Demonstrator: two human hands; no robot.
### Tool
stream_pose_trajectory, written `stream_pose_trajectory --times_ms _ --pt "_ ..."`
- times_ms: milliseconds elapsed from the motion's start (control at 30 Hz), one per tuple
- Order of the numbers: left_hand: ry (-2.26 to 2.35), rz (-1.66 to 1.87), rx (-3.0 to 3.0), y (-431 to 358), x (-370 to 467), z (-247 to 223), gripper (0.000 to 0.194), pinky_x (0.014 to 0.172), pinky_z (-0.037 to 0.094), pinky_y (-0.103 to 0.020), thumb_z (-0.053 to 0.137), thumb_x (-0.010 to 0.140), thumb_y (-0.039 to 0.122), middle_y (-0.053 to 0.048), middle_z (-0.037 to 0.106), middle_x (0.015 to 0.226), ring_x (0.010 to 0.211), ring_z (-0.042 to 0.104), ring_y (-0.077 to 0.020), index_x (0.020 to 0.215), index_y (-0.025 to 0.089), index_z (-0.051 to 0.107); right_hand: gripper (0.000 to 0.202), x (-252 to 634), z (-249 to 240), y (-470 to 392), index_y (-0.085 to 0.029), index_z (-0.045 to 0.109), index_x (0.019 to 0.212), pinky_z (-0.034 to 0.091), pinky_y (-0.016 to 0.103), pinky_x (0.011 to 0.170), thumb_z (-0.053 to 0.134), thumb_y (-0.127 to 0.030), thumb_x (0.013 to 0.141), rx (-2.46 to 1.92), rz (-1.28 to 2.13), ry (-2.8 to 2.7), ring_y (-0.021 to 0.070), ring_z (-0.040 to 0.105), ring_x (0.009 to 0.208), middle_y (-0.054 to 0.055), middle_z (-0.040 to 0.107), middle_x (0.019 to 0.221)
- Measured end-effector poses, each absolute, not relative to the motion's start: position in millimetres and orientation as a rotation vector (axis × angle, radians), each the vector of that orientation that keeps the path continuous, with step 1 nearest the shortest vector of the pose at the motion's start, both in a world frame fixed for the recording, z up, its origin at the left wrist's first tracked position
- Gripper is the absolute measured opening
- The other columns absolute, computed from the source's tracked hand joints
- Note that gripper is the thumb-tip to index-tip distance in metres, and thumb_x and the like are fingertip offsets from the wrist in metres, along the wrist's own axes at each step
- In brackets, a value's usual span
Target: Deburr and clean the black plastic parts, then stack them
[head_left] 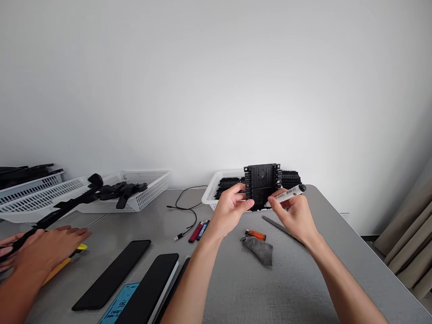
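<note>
Plain white wall backs a grey counter [303, 288] that runs toward the far edge, where white baskets stand. Above the middle of the counter the left hand [227, 211] pinches the left side of a black ribbed plastic block [262, 185], thumb in front and fingers behind, its grip closed on the block. The right hand [293, 215] holds a white marker [289, 194] with a black cap between thumb and forefinger, its grip pressed together on the marker; whether the fingertips also touch the block's lower right edge is hard to tell. The block is held upright, just in front of a white basket [212, 193] at the far edge that is filled with more black pieces. Below the hands lie an orange lighter [255, 234], a grey cloth [259, 249] and a thin grey strip [277, 226]. Toward the near left corner lie two dark phones [113, 273]. Near the left edge another person's hand [50, 245] rests flat on the counter.
</note>
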State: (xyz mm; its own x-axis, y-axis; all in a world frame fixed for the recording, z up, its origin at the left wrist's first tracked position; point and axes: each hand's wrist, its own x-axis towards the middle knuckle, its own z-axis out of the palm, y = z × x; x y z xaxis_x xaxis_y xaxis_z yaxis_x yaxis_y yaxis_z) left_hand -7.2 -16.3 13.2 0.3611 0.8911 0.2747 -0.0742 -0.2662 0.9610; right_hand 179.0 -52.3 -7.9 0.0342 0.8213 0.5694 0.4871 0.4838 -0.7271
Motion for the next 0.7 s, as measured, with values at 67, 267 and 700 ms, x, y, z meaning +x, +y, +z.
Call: stream_pose_trajectory --times_ms 67,267,700 --pt "0.759 1.109 1.556 -16.1 -7.1 12.7 0.042 0.078 0.051 -0.035 0.079 0.074 0.038 -0.006 0.072 0.082 0.079 0.069 -0.0223 0.103 0.016 0.058 0.048 179.8 -7.5 -52.2 -0.018 0.046 0.053 0.021 0.027 0.047 0.054 -0.045 0.092 -1.159 0.403 -1.608 0.0086 0.033 0.05 0.005 0.06 0.068" --pt "0.79 1.076 1.503 -14.9 -7.6 11.8 0.051 0.079 0.055 -0.038 0.078 0.074 0.044 -0.011 0.075 0.095 0.087 0.072 -0.0265 0.111 0.015 0.057 0.029 189.2 -4.0 -54.3 -0.017 0.062 0.075 0.032 0.023 0.043 0.062 -0.042 0.089 -0.989 0.609 -1.477 0.0097 0.045 0.046 -0.001 0.055 0.06" --pt "0.79 1.033 1.466 -19.3 -6.3 17.5 0.057 0.075 0.057 -0.038 0.083 0.066 0.048 -0.011 0.077 0.088 0.085 0.074 -0.0281 0.105 0.014 0.058 0.006 182.3 -6.5 -56.6 -0.017 0.07 0.087 0.039 0.019 0.04 0.066 -0.022 0.086 -0.891 -0.014 -1.558 0.0074 0.051 0.046 0.0 0.07 0.067"
